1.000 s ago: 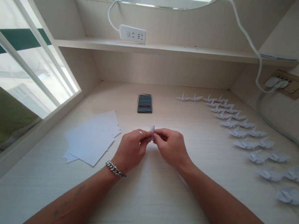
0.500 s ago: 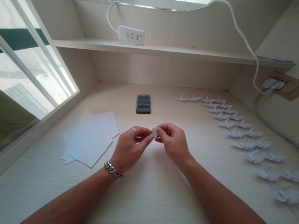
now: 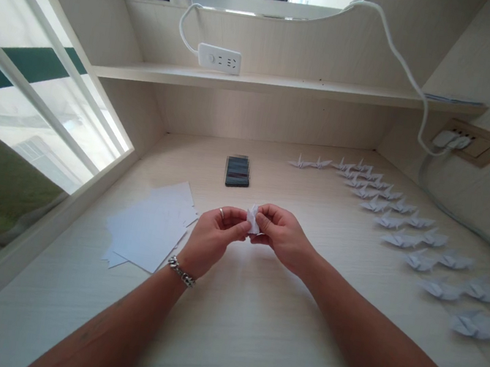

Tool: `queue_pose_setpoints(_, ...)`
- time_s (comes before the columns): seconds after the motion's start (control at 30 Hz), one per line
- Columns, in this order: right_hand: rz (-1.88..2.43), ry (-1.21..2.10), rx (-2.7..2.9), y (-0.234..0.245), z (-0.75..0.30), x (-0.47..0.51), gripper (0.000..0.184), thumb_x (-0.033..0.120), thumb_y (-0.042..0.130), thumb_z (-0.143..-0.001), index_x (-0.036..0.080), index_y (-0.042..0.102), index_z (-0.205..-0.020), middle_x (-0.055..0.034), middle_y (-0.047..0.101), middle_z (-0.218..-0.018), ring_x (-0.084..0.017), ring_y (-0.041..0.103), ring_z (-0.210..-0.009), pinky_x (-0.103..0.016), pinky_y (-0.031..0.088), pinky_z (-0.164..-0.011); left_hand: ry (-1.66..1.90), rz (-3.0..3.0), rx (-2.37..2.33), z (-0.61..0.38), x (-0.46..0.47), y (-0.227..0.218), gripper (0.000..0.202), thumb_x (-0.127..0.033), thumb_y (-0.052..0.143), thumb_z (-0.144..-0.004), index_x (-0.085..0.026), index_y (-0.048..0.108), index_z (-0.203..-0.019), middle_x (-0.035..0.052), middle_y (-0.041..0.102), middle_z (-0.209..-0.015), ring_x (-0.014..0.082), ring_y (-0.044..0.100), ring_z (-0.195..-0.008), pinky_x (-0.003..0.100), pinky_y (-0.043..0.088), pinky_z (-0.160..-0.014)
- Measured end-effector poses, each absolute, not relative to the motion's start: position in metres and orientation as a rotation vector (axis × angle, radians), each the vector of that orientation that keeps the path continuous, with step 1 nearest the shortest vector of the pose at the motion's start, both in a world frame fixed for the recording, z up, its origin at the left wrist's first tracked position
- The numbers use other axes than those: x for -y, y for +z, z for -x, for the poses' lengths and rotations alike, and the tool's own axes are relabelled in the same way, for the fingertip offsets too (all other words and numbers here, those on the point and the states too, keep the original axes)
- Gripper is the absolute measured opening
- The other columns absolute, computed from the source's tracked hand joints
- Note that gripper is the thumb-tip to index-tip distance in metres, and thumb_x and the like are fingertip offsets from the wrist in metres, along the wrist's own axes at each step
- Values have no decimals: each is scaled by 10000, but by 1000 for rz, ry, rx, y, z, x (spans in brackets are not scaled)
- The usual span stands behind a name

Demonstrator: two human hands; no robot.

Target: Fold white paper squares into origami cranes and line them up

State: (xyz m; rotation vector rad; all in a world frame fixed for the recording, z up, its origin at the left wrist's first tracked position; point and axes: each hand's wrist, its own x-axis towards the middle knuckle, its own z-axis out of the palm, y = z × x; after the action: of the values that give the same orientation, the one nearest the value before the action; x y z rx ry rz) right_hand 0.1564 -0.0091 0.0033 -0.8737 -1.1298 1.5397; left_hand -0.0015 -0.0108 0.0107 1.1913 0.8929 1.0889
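Between both hands, over the middle of the desk, is a small piece of folded white paper (image 3: 253,219). My left hand (image 3: 217,235), with a ring and a chain bracelet, pinches its left side between thumb and fingers. On its right side, the thumb and fingers of my right hand (image 3: 282,234) grip it. The lower folds are partly hidden by the fingers. White paper sheets (image 3: 150,224) lie in a loose, overlapping pile left of my left hand. Several folded paper cranes (image 3: 388,220) stand in rows along the right side of the desk.
A dark phone-like object (image 3: 238,171), its face blurred, lies beyond my hands. On the shelf (image 3: 279,83) at the back rests a white power strip (image 3: 219,59). A white cable (image 3: 400,56) hangs down to the wall socket (image 3: 477,144) at the right.
The folded paper is turned and shows more of its white surface between the fingers. Both hands have shifted their grip slightly. The whole view has moved a little.
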Motion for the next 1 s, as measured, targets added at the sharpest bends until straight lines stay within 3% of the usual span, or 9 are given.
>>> queue_pose_setpoints(0.2, 820, 1477, 1103, 1, -150, 10, 308, 433, 757, -684, 175, 607, -764, 31, 606, -645, -89, 543, -531, -273, 498, -578, 1024, -1167, -866, 2, 12, 13, 217, -285, 765, -702, -114, 682, -806, 29, 665, -699, 101, 587, -634, 239, 473, -642)
queue_pose_setpoints(0.4, 987, 1259, 1214, -4, -150, 7, 262, 401, 707, -740, 171, 618, -830, -1, 640, -745, -135, 598, -671, -288, 508, -623, 1104, -1342, -1006, 2, 9, 12, 206, -305, 721, -734, -114, 663, -786, 28, 653, -700, 113, 577, -638, 254, 482, -646)
queue_pose_setpoints(0.57, 1089, 934, 1412, -2, -153, 10, 196, 354, 613, -833, 165, 647, -790, -10, 639, -708, -130, 573, -656, -264, 464, -621, 1107, -1611, -1198, 3, 8, 7, 222, -340, 658, -780, -123, 661, -827, 60, 689, -772, 149, 616, -683, 271, 492, -654)
queue_pose_setpoints(0.73, 1169, 785, 1574, 2, -151, 18, 130, 296, 615, -832, 184, 681, -840, -29, 706, -808, -157, 634, -743, -272, 476, -694, 1094, -1751, -1276, 5, 9, 4, 226, -372, 626, -804, -156, 657, -861, 61, 713, -812, 179, 657, -738, 287, 502, -690)
queue_pose_setpoints(1.0, 1216, 589, 1680, 4, -151, 20, 131, 253, 575, -852, 189, 681, -810, -10, 700, -759, -137, 609, -673, -242, 436, -643, 992, -1916, -1341, 7, 9, 5, 238, -396, 539, -864, -180, 640, -868, 36, 701, -777, 164, 641, -701, 276, 476, -669)
